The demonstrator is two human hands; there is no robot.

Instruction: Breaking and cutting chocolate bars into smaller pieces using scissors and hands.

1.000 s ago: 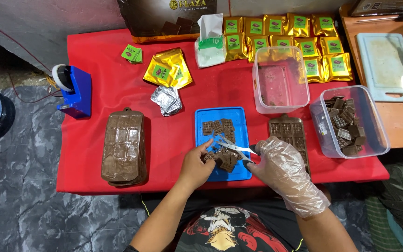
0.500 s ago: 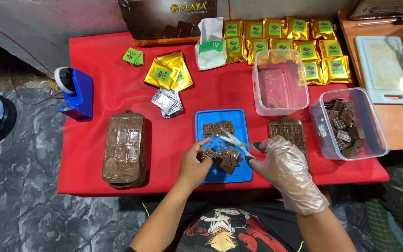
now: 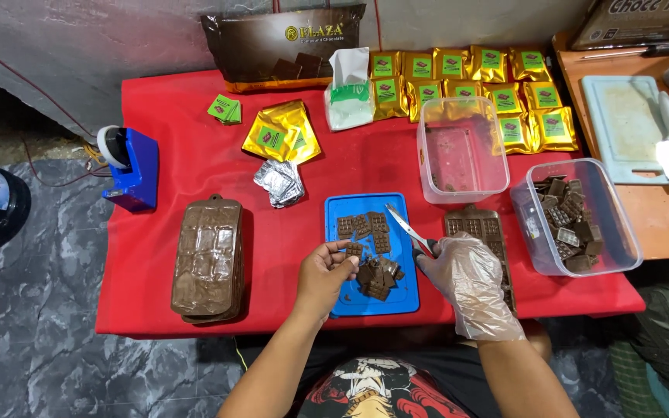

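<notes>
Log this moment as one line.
left hand: holds chocolate piece | right hand: gloved, holds scissors | over blue tray

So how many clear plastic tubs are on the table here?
2. One clear tub sits mid-table, behind the blue board; the other tub, holding chocolate pieces, sits at the right edge. None seem hidden.

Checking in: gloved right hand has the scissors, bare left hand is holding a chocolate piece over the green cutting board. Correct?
Not quite: the head view shows the cutting board is blue, not green. The rest holds: the gloved right hand has the scissors, and the bare left hand holds a chocolate piece over it.
</notes>
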